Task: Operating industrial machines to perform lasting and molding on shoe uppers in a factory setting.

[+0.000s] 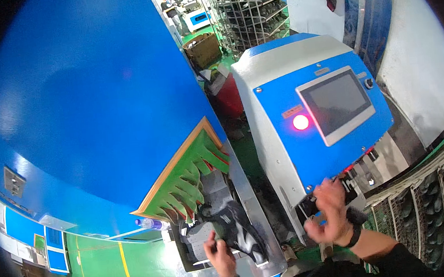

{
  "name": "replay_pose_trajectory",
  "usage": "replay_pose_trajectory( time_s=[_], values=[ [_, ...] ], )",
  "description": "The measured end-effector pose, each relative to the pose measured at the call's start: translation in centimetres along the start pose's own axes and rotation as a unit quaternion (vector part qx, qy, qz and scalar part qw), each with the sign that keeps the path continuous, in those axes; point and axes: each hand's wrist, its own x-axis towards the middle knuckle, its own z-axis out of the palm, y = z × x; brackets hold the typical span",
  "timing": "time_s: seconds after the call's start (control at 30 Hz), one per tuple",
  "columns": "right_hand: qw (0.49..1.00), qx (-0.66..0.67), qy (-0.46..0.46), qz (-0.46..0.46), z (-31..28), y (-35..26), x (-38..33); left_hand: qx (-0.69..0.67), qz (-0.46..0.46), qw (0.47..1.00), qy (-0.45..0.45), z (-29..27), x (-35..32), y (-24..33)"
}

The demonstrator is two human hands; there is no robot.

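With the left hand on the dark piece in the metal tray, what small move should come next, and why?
Probably draw the dark shoe piece toward the body with the left hand, clear of the green flaps. The hand already grips its near edge while it lies in the metal tray just below the flaps. The right hand is busy under the blue and white machine, so it likely cannot help.
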Motion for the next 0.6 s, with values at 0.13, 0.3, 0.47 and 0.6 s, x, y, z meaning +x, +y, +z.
replay_pose_trajectory(
  time_s=[0.13, 0.3, 0.47, 0.6],
  values=[
    [0.759, 0.528, -0.081, 0.373, 1.7, -4.1, -9.0, 0.217, 0.041, 0.962, -0.162, 5.1, -12.8, -1.8],
    [0.656, 0.604, -0.168, 0.420, -3.2, -0.9, -10.1, 0.166, -0.183, 0.957, -0.149, 10.5, -20.3, -3.5],
    [0.778, 0.502, -0.110, 0.360, -7.6, 0.6, -10.2, 0.342, -0.101, 0.934, -0.027, 17.2, -21.1, -4.8],
    [0.849, 0.399, -0.125, 0.324, -12.3, 4.3, -11.8, 0.569, -0.010, 0.816, -0.104, 21.1, -24.1, -5.3]
  ],
)
